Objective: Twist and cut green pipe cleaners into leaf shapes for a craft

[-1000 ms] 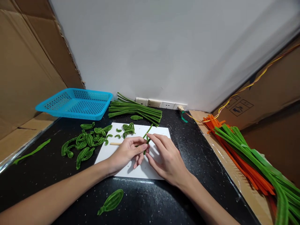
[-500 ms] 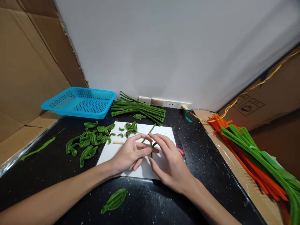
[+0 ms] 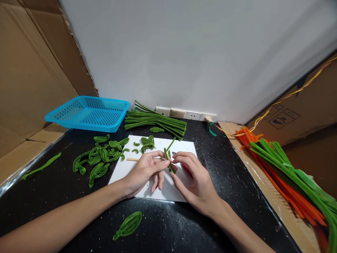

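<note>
Over a white sheet (image 3: 122, 179), my left hand (image 3: 147, 172) pinches a bent green pipe cleaner (image 3: 166, 154) between thumb and fingers. My right hand (image 3: 196, 181) is curved around the other side, thumb and index finger apart, close to the pipe cleaner's lower end; whether it touches is unclear. A red-handled tool (image 3: 186, 169) with a metal tip lies on the sheet, mostly covered by my right hand. Beyond my fingers a straight green piece (image 3: 171, 143) points up and away. Short curved green pieces (image 3: 135, 151) and a thin wooden stick (image 3: 132, 159) rest on the sheet's left side.
Left of the sheet lies a pile of green leaf-like pieces (image 3: 104, 155); one more leaf (image 3: 129, 225) is near me. Behind are a blue basket (image 3: 119, 119) and a green pipe cleaner bundle (image 3: 155, 121). Orange (image 3: 286, 196) and green bundles (image 3: 295, 175) lie at right.
The pipe cleaner in my left hand has turned and shows more plainly. My right fingers have drawn back slightly to the right, exposing more of the red-handled tool.
</note>
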{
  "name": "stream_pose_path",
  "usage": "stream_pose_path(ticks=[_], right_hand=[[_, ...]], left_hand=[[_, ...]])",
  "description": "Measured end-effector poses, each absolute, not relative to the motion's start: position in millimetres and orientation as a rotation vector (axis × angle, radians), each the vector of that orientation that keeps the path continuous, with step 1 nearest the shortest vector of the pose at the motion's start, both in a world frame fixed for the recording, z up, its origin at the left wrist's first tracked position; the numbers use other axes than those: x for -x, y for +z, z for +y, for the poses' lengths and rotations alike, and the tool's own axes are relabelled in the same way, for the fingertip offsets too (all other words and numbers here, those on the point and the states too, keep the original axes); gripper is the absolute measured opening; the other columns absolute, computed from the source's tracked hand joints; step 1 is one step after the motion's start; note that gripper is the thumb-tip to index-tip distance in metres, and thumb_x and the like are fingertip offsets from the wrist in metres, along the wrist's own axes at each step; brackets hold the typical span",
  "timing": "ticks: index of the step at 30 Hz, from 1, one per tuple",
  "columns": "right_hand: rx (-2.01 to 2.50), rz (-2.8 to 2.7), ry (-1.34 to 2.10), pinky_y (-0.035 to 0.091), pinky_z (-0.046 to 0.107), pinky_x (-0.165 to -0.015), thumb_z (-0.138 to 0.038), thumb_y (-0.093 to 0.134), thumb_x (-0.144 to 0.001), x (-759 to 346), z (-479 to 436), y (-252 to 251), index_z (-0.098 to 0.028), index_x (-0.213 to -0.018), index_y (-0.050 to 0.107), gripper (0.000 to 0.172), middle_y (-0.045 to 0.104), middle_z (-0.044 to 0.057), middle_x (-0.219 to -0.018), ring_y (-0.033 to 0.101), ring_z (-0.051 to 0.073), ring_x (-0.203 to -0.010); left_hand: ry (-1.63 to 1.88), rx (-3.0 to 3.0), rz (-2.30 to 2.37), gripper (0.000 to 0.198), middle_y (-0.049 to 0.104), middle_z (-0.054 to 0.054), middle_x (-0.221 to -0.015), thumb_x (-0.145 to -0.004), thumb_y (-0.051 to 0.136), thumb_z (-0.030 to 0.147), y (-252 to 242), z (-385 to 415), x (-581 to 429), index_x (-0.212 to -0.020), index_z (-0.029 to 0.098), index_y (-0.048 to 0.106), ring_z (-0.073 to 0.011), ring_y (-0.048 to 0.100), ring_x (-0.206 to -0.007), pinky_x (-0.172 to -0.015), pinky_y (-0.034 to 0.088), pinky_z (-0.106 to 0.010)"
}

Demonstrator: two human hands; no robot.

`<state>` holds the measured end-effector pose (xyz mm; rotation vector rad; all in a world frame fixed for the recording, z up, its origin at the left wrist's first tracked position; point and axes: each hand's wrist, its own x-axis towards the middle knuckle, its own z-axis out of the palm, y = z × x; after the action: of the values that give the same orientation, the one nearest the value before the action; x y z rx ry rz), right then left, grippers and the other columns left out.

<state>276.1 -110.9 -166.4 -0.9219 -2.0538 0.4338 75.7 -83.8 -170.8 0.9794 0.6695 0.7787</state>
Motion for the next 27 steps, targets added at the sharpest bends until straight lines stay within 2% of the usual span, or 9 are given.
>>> stream_pose_path(ticks=[3, 7, 11, 17, 22, 27], right_hand=[[0.868, -2.054, 0.278, 0.058, 0.038, -0.087, -0.007, 0.062, -0.098, -278, -109, -167, -0.021, -0.11, 0.063, 0.019, 0.067, 0.01, -0.11, 0.066, 0.023, -0.103], [0.794, -2.102, 0.12, 0.056, 0.036, -0.08, -0.001, 0.062, -0.097, -280, -107, -168, -0.02, -0.108, 0.065, 0.022, 0.071, 0.008, -0.098, 0.065, 0.021, -0.091], [0.77, -2.095, 0.127, 0.055, 0.033, -0.076, 0.0, 0.059, -0.098, -280, -106, -169, -0.018, -0.104, 0.065, 0.021, 0.071, 0.007, -0.093, 0.064, 0.02, -0.086], [0.891, -2.028, 0.404, 0.052, 0.028, -0.072, -0.006, 0.057, -0.101, -279, -107, -169, -0.018, -0.099, 0.065, 0.015, 0.068, 0.004, -0.089, 0.064, 0.016, -0.079], [0.915, -1.913, 0.716, 0.051, 0.025, -0.069, -0.014, 0.061, -0.102, -279, -110, -166, -0.02, -0.097, 0.067, 0.009, 0.067, 0.001, -0.087, 0.063, 0.013, -0.075], [1.014, -1.801, 0.843, 0.051, 0.026, -0.069, -0.02, 0.064, -0.101, -281, -111, -165, -0.021, -0.094, 0.069, 0.009, 0.069, 0.001, -0.088, 0.064, 0.015, -0.079]], left_hand=[[0.764, -0.97, 0.669, 0.028, 0.064, 0.0, -0.053, -0.097, 0.067, 0.042, -169, -83, -76, -0.102, 0.016, 0.057, -0.0118, 0.057, -0.038, -0.033, 0.044, -0.015], [0.753, -0.994, 0.682, 0.027, 0.063, 0.0, -0.053, -0.098, 0.063, 0.042, -170, -82, -75, -0.101, 0.017, 0.056, -0.013, 0.058, -0.039, -0.033, 0.045, -0.017], [0.716, -1.082, 0.748, 0.024, 0.063, 0.001, -0.055, -0.101, 0.056, 0.042, -176, -87, -75, -0.101, 0.018, 0.053, -0.0127, 0.055, -0.037, -0.034, 0.042, -0.018], [0.667, -1.3, 0.784, 0.028, 0.069, -0.004, -0.081, -0.105, 0.044, 0.044, -182, -96, -75, -0.097, 0.018, 0.049, -0.0082, 0.055, -0.046, -0.038, 0.037, -0.016], [0.604, -1.413, 0.682, 0.037, 0.067, -0.005, -0.081, -0.107, 0.039, 0.048, -182, -95, -72, -0.101, 0.015, 0.054, -0.0095, 0.057, -0.054, -0.045, 0.039, -0.019], [0.61, -1.408, 0.596, 0.042, 0.068, -0.005, -0.077, -0.107, 0.036, 0.054, -179, -97, -72, -0.099, 0.015, 0.051, -0.0096, 0.058, -0.052, -0.046, 0.036, -0.021]])
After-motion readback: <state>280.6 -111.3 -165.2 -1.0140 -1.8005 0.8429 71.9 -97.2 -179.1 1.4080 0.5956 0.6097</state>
